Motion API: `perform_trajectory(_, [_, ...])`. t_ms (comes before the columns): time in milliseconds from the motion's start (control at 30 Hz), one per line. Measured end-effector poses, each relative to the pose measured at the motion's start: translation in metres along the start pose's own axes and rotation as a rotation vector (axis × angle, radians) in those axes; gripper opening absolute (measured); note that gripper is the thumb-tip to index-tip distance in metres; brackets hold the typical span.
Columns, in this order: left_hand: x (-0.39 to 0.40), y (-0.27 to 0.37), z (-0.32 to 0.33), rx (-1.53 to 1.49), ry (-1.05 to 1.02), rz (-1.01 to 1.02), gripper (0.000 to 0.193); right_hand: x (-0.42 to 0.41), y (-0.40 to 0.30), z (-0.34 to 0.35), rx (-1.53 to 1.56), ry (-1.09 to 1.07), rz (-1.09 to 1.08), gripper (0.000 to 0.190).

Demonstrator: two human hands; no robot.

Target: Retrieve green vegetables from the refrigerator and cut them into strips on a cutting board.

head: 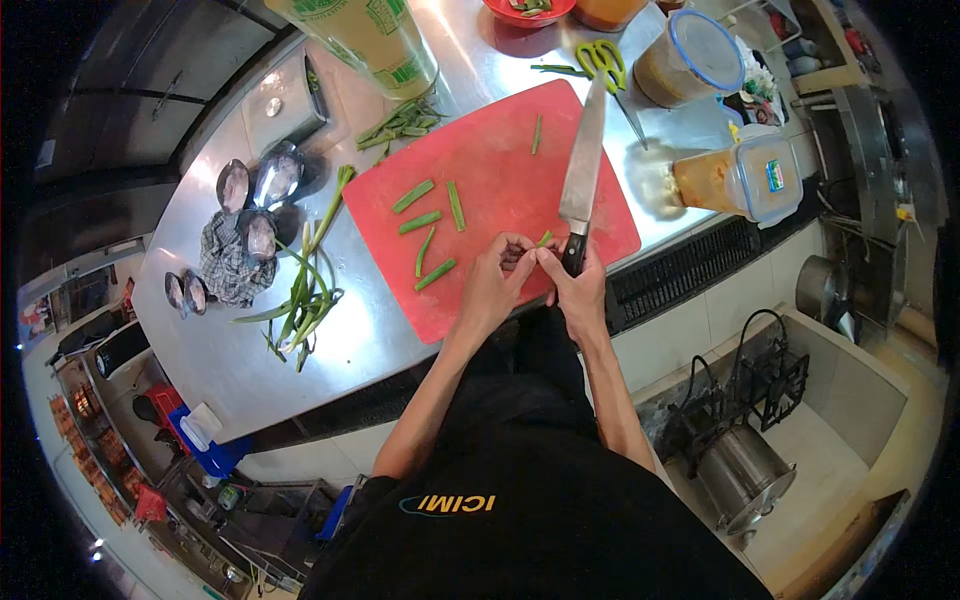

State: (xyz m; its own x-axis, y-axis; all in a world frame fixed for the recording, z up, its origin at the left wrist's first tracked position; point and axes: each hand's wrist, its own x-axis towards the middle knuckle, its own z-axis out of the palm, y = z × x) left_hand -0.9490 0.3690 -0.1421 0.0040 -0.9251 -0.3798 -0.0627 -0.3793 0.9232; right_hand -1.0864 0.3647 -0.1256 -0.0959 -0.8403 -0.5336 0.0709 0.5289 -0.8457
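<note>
My right hand (pixel 583 289) is closed around the black handle of a chef's knife (pixel 583 169), whose blade points away from me over the red cutting board (pixel 495 180). At the board's near edge, my left hand (pixel 495 281) meets it, thumbs close together. A small piece of green stalk (pixel 544 238) is pinched between the fingertips of both hands; the fingers partly hide it. Several cut green stalk pieces (pixel 418 223) lie on the left of the board, and one thin strip (pixel 536 135) is near its far right.
Left of the board lie uncut spring onions (pixel 304 300), a checked cloth (pixel 229 262) and metal ladles (pixel 279 174). Beyond it are cut greens (pixel 401 124), a large plastic cup (pixel 375 45) and green-handled scissors (pixel 604 64). Lidded containers (pixel 705 176) stand right. A pot (pixel 742 476) sits low right.
</note>
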Motion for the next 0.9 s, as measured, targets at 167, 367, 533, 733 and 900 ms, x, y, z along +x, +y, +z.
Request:
perform_trajectory(167, [-0.004, 0.016, -0.014, -0.019, -0.041, -0.023, 0.015, 0.008, -0.007, -0.002, 0.083, -0.062, -0.038, 0.027])
perform_trajectory(367, [0.001, 0.006, -0.016, -0.157, -0.062, -0.016, 0.023, 0.015, -0.012, -0.001, 0.084, -0.149, -0.054, 0.028])
perform_trajectory(533, [0.017, -0.003, -0.017, -0.078, -0.043, -0.069, 0.028, 0.032, -0.005, 0.010, -0.039, -0.055, -0.053, 0.024])
perform_trajectory(733, [0.040, -0.015, -0.009, 0.069, 0.076, -0.044, 0.032, 0.051, 0.010, 0.034, -0.480, 0.160, -0.267, 0.026])
perform_trajectory(900, [0.046, -0.025, -0.010, 0.542, 0.184, 0.258, 0.034, 0.056, 0.011, 0.054, -0.509, 0.227, -0.253, 0.023])
